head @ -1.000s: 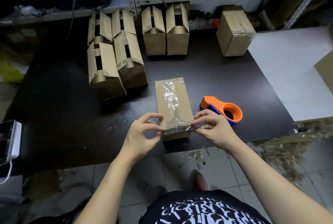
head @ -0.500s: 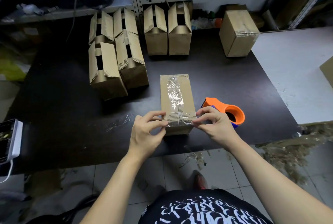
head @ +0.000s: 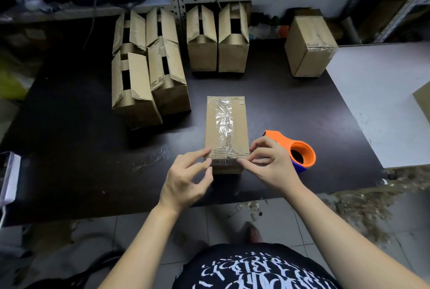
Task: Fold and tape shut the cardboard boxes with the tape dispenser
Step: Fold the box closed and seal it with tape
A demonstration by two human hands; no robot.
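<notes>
The box [head: 226,126] near the table's [head: 69,149] front edge is taped along its top seam; left hand [head: 186,179] and right hand [head: 270,165] press the tape's near end down, fingers apart, gripping nothing; the tape dispenser [head: 295,151] lies beside it; one sealed box [head: 309,46] stands at the far right corner; six open boxes [head: 135,93] are left to do

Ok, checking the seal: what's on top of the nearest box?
Clear tape runs along the seam of the box, cross strips at both ends. The left hand and right hand touch its near edge. The inside is hidden.
</notes>
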